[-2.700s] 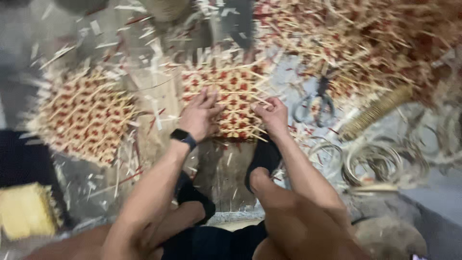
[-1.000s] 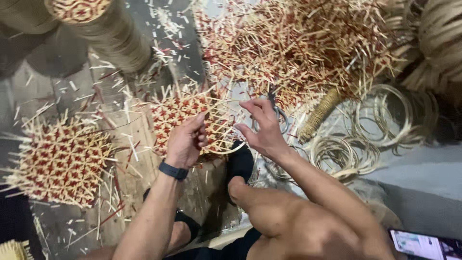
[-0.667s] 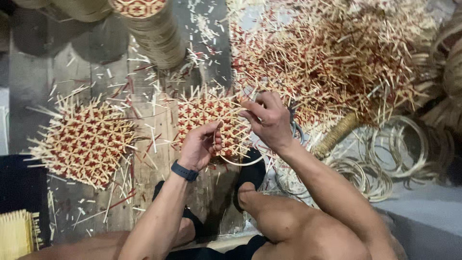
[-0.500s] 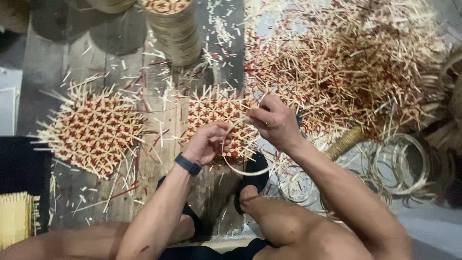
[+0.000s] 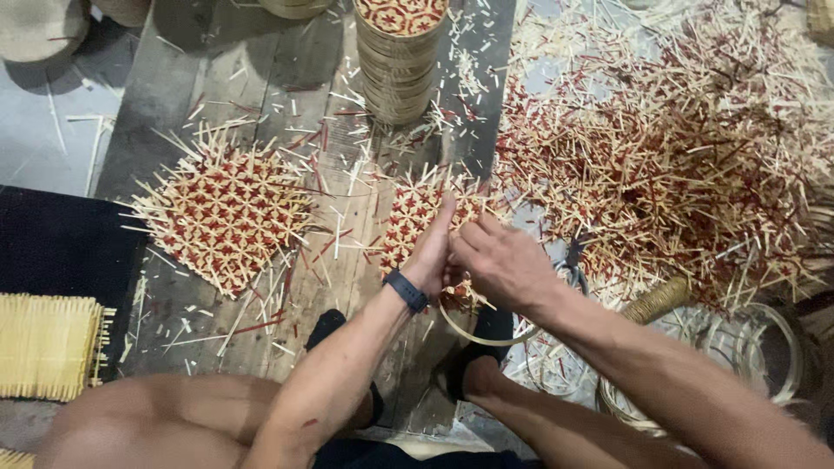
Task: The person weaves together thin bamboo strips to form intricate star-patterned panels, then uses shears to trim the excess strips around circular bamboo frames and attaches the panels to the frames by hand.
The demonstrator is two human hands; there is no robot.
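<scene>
While both hands work the small round red-and-tan woven bamboo mat (image 5: pixel 423 217) on the wooden plank floor (image 5: pixel 261 69), it likely pays to keep the thin curved bamboo hoop strip (image 5: pixel 473 334) snug under the mat's near edge. Left hand (image 5: pixel 432 252): fingers (image 5: pixel 445 215) straight, together, pressed flat on the weave. Right hand (image 5: pixel 504 265): fingers curled, pinching at the mat edge; exact grip hidden. A finished mat (image 5: pixel 221 215) lies well apart.
</scene>
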